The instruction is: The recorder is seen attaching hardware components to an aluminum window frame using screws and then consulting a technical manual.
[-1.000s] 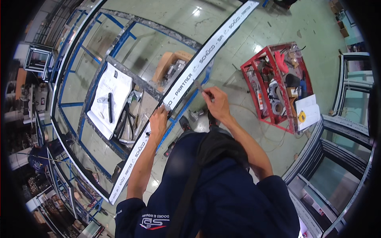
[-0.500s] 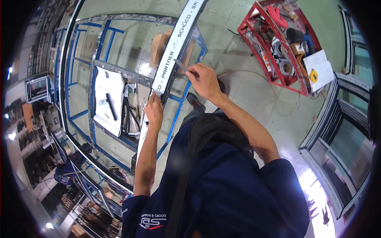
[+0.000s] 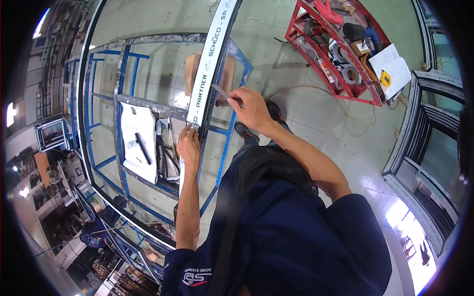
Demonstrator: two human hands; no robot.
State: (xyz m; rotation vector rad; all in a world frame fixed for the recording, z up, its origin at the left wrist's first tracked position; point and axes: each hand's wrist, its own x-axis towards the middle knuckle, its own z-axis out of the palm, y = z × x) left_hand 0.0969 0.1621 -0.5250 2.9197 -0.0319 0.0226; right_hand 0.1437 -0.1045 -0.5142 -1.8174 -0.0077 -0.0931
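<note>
Long white-taped profile [image 3: 210,59], perhaps aluminium

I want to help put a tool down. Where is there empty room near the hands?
Bare floor lies between the right hand and the red cart. The left hand rests on the long white strip; beside it the blue frame holds papers, so it's crowded.
</note>
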